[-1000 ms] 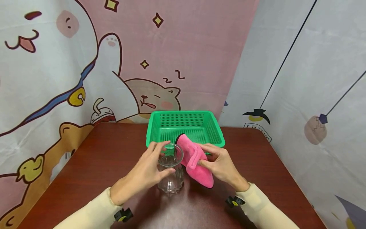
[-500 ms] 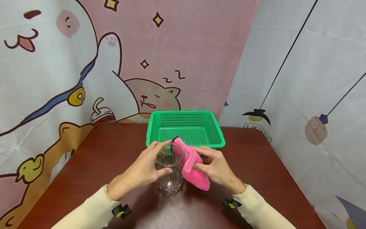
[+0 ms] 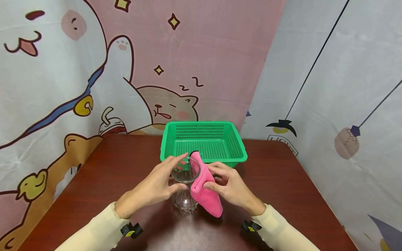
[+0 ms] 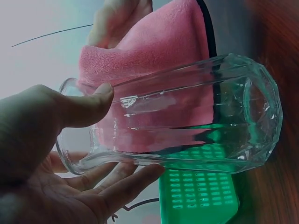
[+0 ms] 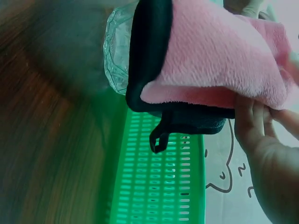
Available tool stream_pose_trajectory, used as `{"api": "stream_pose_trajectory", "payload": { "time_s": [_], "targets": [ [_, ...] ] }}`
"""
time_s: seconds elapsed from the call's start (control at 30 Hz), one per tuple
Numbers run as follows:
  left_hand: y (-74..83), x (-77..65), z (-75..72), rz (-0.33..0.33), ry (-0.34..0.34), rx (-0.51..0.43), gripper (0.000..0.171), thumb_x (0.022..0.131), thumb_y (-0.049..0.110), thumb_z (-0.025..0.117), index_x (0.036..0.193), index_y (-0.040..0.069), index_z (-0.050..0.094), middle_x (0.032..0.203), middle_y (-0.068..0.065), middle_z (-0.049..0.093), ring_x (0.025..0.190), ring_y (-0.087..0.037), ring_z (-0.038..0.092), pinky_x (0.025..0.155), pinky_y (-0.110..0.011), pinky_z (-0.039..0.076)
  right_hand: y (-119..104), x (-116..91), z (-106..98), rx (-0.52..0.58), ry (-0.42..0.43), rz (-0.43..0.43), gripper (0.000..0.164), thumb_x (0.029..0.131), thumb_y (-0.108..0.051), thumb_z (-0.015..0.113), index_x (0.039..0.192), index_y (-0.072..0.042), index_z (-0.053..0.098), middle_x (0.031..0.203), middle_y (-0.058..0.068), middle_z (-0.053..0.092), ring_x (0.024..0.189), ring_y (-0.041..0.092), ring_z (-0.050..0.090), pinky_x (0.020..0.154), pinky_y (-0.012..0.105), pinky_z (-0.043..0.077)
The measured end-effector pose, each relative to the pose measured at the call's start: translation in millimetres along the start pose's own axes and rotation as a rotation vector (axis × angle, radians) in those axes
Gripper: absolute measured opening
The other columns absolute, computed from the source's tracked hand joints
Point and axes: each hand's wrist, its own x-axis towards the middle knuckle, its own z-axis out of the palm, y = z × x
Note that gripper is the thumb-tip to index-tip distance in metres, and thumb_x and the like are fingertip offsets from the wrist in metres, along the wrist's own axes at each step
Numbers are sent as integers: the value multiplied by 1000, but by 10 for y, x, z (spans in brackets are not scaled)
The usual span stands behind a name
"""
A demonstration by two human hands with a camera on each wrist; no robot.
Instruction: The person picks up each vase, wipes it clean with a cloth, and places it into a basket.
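Observation:
A clear glass vase [image 3: 184, 203] with a wide rim stands upright in front of the person. My left hand [image 3: 155, 188] holds it near the neck, thumb on the near side and fingers around the far side. A folded pink cloth [image 3: 207, 200] is pinched between the thumb and fingers of my right hand [image 3: 235, 189]. It lies against the vase's right side in the head view, overlapping the glass near the rim. Dark edging [image 5: 149, 51] and a small black loop [image 5: 160, 142] show on the cloth in the right wrist view.
Behind the hands is a green plastic basket [image 3: 201, 123] with slotted walls. All of this is on a dark red-brown wooden table [image 3: 282, 195]. Printed cartoon curtains [image 3: 220, 69] close off the back and sides.
My right hand has moved left with the pink cloth, bringing it against the vase's side. The vase and left hand have shifted only slightly left.

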Motion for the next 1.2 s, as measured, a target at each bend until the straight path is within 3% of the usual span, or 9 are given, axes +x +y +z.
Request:
{"api": "stream_pose_trajectory", "payload": {
  "time_s": [0.07,0.13,0.23,0.37,0.47,0.6,0.73,1.0,1.2],
  "targets": [
    [-5,2,-1,5,1,4,98,75,21,85,153,28,25,125,-3,51,106,-6,54,78,-24,52,-25,-9,-12,-17,-20,7,50,89,2,67,137,3,51,127,19,52,104,28,53,76,33,55],
    [-8,4,-6,6,-3,3,99,75,21,85,153,28,26,125,-3,52,106,-7,55,77,-24,52,-39,-19,-24,-39,-31,12,48,92,1,63,138,2,50,129,18,50,84,20,55,63,28,51],
    [-18,8,-25,4,-19,-9,99,74,22,85,153,30,25,126,-3,52,106,-10,56,75,-25,53,-29,-34,-25,-88,-26,21,47,93,-1,62,139,-1,51,131,16,49,69,15,50,50,27,43],
    [-44,9,-56,14,-27,-52,100,73,20,85,153,30,27,127,-3,56,107,-15,58,71,-25,54,28,-36,27,-80,1,31,51,90,0,66,138,-2,52,133,16,48,88,21,63,62,30,53],
    [-65,10,-59,33,-19,-84,99,71,22,86,152,26,30,125,-5,59,103,-14,60,71,-24,54,69,-33,75,-85,43,16,53,86,0,71,136,0,54,133,17,49,108,28,60,76,36,54],
    [-83,8,-47,43,-5,-92,97,69,32,85,151,21,34,121,-3,62,97,-14,63,70,-22,54,86,-19,117,-168,107,-26,53,82,-2,76,131,0,58,133,17,51,122,39,46,89,35,49],
    [-90,6,-31,50,14,-82,97,68,36,85,150,17,36,118,-1,64,93,-18,65,68,-21,54,73,9,142,-207,131,-41,53,80,-1,78,130,0,60,134,16,51,123,42,45,92,34,47],
    [-98,3,0,65,54,-60,98,64,25,90,148,19,39,116,0,65,89,-16,65,66,-22,53,75,30,207,-211,119,-41,60,77,0,80,132,2,57,129,16,57,119,31,53,85,37,52],
    [-97,-5,6,62,58,-51,99,66,28,89,149,26,36,117,-2,65,93,-16,64,66,-21,53,265,-27,225,-355,94,-62,68,80,-20,82,139,-6,52,131,6,56,117,20,54,85,30,51]
  ]
}}
